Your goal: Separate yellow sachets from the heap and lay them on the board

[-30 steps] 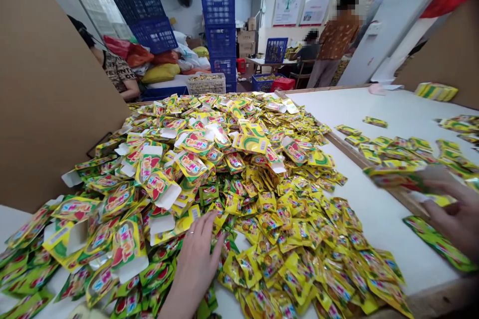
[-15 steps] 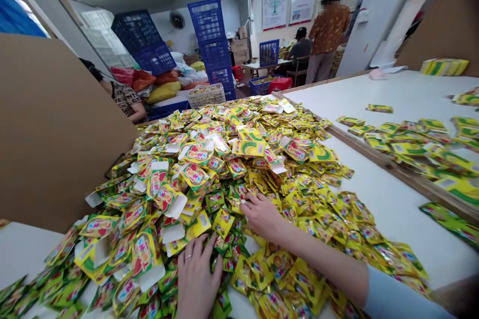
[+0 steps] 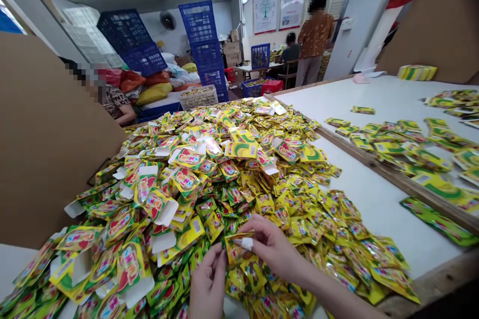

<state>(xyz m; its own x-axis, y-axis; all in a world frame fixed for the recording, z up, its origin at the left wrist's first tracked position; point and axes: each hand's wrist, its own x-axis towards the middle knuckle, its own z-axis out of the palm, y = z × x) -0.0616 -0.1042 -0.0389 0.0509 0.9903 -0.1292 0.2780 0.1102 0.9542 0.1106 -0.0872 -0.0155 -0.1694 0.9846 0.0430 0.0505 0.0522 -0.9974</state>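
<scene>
A small yellow sachet (image 3: pixel 233 255) is pinched between the thumb and fingers of my right hand (image 3: pixel 271 246), whose thumb has a white wrap on it. Beside the sachet's left edge, my left hand (image 3: pixel 209 276) has thumb and forefinger pressed together; what lies between those fingertips is hidden. Both hands are over a large heap of packets. Yellow sachets (image 3: pixel 310 229) spread to the right, and green sachets (image 3: pixel 183 279) lie around the left hand. Printed small cartons (image 3: pixel 185 182), several with white flaps open, are piled in front and to the left.
A cardboard sheet (image 3: pixel 52 144) stands on the left. A wooden strip (image 3: pixel 359 159) divides the white table, with more packets (image 3: pixel 422 154) beyond it. Blue crates (image 3: pixel 205 42) are stacked behind the heap. One person (image 3: pixel 116 104) is at the left; two others are at the back.
My right hand has drawn back from the heap with a yellow sachet in it. My left hand has moved right and closed its fingers. The view has shifted somewhat right.
</scene>
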